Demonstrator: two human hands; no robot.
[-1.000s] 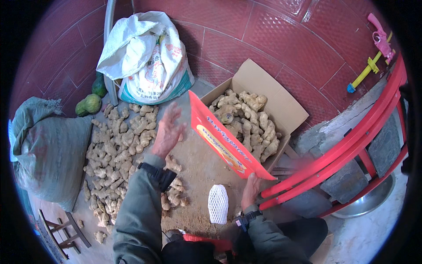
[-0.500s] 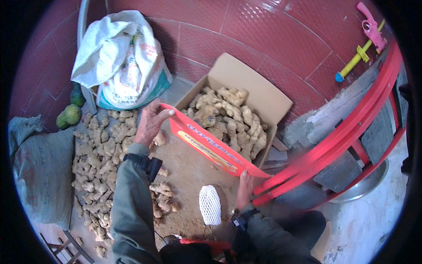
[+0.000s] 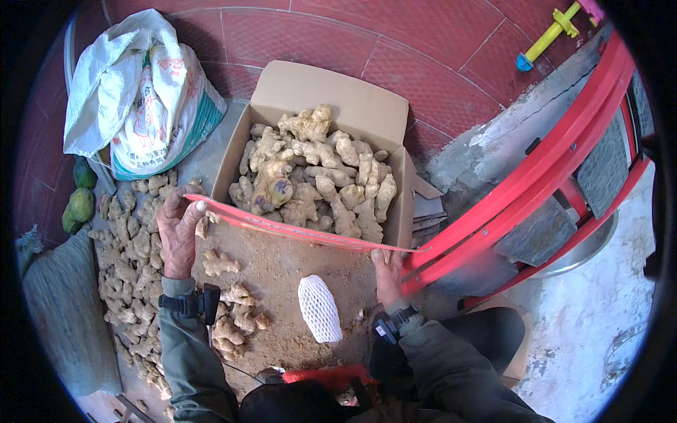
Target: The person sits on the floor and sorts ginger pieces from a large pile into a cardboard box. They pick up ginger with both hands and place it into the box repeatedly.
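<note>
A cardboard box [image 3: 403, 201] heaped with ginger roots [image 3: 310, 166] stands in front of me, its far flap folded back. Its near flap [image 3: 293, 231], red outside, is raised and seen almost edge-on. My left hand [image 3: 180, 236] pinches the left end of this flap between thumb and fingers. At the opposite end, my right hand [image 3: 387, 273] grips the flap with the thumb near its upper edge; the other fingers are largely hidden. A white foam net sleeve [image 3: 319, 309] lies on the dusty surface between my forearms.
Loose ginger [image 3: 134, 261] covers the left side, with a smaller pile [image 3: 236, 317] by my left wrist. A white sack [image 3: 151, 106], green fruits [image 3: 81, 204] and a grey-green sack [image 3: 70, 310] stand farther left. Red metal framing [image 3: 529, 183] curves close on the right, above a metal basin [image 3: 585, 247].
The near flap has tipped up, so its printed face hardly shows now. Both hands keep hold of its ends. The box's contents show more fully, and the whole view has shifted.
</note>
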